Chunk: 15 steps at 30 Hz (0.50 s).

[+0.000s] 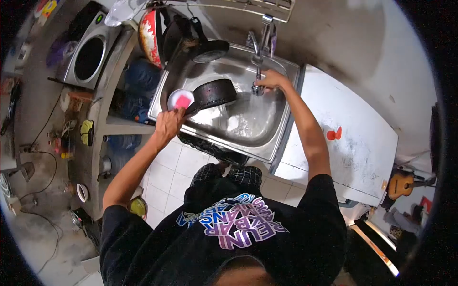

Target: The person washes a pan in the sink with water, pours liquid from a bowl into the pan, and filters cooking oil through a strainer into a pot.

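My left hand [169, 125] is closed round the handle of a dark pan [214, 93], which is tilted on its side over the steel sink [229, 131]. Just beyond that hand, at the sink's left edge, sits a white bowl [174, 97] with a pink sponge [182, 101] in it. On the right, my right hand [271, 80] has its fingers round the faucet head [258, 88]. Water runs from the faucet into the basin, to the right of the pan.
Black pans [210, 50] and a red-patterned wok [151, 38] hang behind the sink's left side. Right of the sink, a white surface [353, 119] bears a small red object [334, 134]. A wire rack [248, 6] is above the faucet.
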Each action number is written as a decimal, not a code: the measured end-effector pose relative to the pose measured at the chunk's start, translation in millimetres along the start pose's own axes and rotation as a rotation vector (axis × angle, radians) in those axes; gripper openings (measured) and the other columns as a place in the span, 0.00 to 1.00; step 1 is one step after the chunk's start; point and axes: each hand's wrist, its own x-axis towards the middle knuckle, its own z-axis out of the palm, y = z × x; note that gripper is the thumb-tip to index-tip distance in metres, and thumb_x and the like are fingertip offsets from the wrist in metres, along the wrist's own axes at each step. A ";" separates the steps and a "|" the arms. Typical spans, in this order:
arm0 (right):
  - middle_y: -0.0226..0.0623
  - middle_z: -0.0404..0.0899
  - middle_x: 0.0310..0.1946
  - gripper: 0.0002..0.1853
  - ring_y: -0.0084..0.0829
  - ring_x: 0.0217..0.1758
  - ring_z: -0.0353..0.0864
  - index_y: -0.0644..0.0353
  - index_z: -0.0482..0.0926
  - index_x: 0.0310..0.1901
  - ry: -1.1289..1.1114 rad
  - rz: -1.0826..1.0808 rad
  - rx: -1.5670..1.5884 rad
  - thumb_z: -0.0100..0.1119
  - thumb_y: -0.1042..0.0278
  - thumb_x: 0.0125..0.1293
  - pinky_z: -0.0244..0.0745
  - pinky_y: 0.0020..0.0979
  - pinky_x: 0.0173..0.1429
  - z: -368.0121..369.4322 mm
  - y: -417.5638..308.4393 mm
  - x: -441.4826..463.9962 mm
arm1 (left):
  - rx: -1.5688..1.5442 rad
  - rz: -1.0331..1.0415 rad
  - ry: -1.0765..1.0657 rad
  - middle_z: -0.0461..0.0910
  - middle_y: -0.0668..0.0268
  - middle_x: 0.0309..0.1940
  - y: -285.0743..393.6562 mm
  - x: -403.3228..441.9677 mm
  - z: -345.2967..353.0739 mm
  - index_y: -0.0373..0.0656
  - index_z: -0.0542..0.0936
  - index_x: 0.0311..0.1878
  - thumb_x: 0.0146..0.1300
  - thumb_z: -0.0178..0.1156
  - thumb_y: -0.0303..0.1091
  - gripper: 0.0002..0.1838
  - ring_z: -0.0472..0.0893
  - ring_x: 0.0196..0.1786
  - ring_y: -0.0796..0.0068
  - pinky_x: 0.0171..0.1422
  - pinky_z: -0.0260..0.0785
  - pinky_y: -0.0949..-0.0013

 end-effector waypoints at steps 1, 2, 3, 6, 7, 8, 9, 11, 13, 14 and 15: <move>0.35 0.80 0.37 0.26 0.23 0.30 0.81 0.59 0.76 0.52 -0.028 -0.043 0.076 0.70 0.56 0.54 0.80 0.25 0.30 2.0 -7.9 -2.7 | -0.015 -0.004 0.016 0.79 0.55 0.21 0.0 -2.1 -11.3 0.41 0.74 0.35 0.66 0.55 0.48 0.17 0.80 0.22 0.53 0.26 0.70 0.55; 0.35 0.80 0.37 0.26 0.23 0.30 0.81 0.59 0.76 0.52 -0.032 -0.048 0.069 0.70 0.56 0.54 0.80 0.25 0.30 7.9 -15.1 -6.6 | -0.015 -0.012 0.018 0.79 0.55 0.21 0.9 -4.3 -24.5 0.41 0.74 0.35 0.66 0.55 0.48 0.17 0.80 0.22 0.53 0.26 0.70 0.55; 0.34 0.80 0.37 0.23 0.23 0.30 0.81 0.59 0.76 0.50 -0.063 -0.109 0.213 0.69 0.58 0.56 0.81 0.25 0.31 15.1 -22.6 -10.8 | -0.032 -0.028 0.012 0.79 0.54 0.22 2.0 -6.6 -38.4 0.41 0.75 0.36 0.66 0.54 0.46 0.16 0.80 0.23 0.54 0.26 0.70 0.56; 0.31 0.79 0.37 0.15 0.24 0.31 0.81 0.56 0.76 0.47 -0.124 -0.201 0.422 0.66 0.64 0.60 0.82 0.26 0.34 35.5 -21.7 16.2 | -0.041 -0.073 0.019 0.79 0.55 0.23 -2.0 -15.0 -56.4 0.41 0.75 0.36 0.65 0.56 0.46 0.16 0.79 0.23 0.54 0.25 0.69 0.56; 0.32 0.79 0.36 0.14 0.24 0.30 0.81 0.57 0.76 0.46 -0.118 -0.232 0.544 0.65 0.65 0.60 0.82 0.25 0.33 46.2 -24.9 22.4 | -0.035 -0.098 -0.001 0.79 0.55 0.21 -4.9 -17.8 -57.7 0.41 0.75 0.36 0.64 0.56 0.47 0.16 0.79 0.22 0.54 0.25 0.69 0.56; 0.33 0.79 0.34 0.13 0.24 0.29 0.81 0.57 0.75 0.45 -0.113 -0.263 0.667 0.64 0.66 0.61 0.82 0.24 0.32 55.0 -27.7 28.7 | -0.029 -0.123 -0.022 0.79 0.56 0.20 -6.8 -20.8 -58.5 0.41 0.75 0.36 0.64 0.56 0.48 0.17 0.79 0.22 0.53 0.24 0.69 0.56; 0.30 0.79 0.34 0.10 0.21 0.28 0.79 0.56 0.76 0.44 -0.051 -0.295 0.719 0.63 0.68 0.62 0.82 0.24 0.32 63.6 -37.6 29.6 | -0.024 -0.136 -0.007 0.78 0.57 0.18 -6.0 -24.6 -58.7 0.42 0.75 0.36 0.64 0.57 0.49 0.18 0.79 0.21 0.53 0.24 0.69 0.56; 0.30 0.79 0.35 0.10 0.20 0.28 0.78 0.56 0.77 0.44 0.024 -0.361 0.743 0.63 0.67 0.63 0.81 0.24 0.33 79.7 -46.2 48.9 | -0.022 -0.131 -0.036 0.78 0.56 0.17 -8.0 -30.7 -51.8 0.43 0.76 0.36 0.64 0.56 0.50 0.18 0.79 0.21 0.53 0.24 0.69 0.55; 0.29 0.79 0.35 0.09 0.19 0.29 0.77 0.56 0.77 0.44 0.119 -0.476 0.839 0.62 0.67 0.63 0.81 0.24 0.33 96.2 -53.2 70.8 | -0.004 -0.165 -0.087 0.78 0.55 0.17 -3.6 -33.8 -48.9 0.44 0.77 0.35 0.64 0.55 0.51 0.18 0.79 0.20 0.54 0.24 0.69 0.55; 0.30 0.79 0.36 0.10 0.20 0.30 0.78 0.57 0.77 0.45 0.163 -0.490 0.887 0.62 0.67 0.64 0.81 0.24 0.33 103.1 -58.8 80.4 | -0.010 -0.127 -0.044 0.78 0.56 0.16 -8.3 -38.3 -35.3 0.44 0.77 0.34 0.63 0.55 0.52 0.19 0.79 0.20 0.55 0.24 0.69 0.55; 0.32 0.79 0.36 0.10 0.20 0.32 0.78 0.59 0.77 0.45 0.176 -0.476 0.908 0.62 0.67 0.64 0.81 0.24 0.34 107.3 -63.1 87.8 | 0.003 -0.134 -0.065 0.78 0.57 0.16 -7.4 -39.2 -33.2 0.44 0.77 0.33 0.63 0.55 0.52 0.19 0.79 0.20 0.55 0.24 0.69 0.56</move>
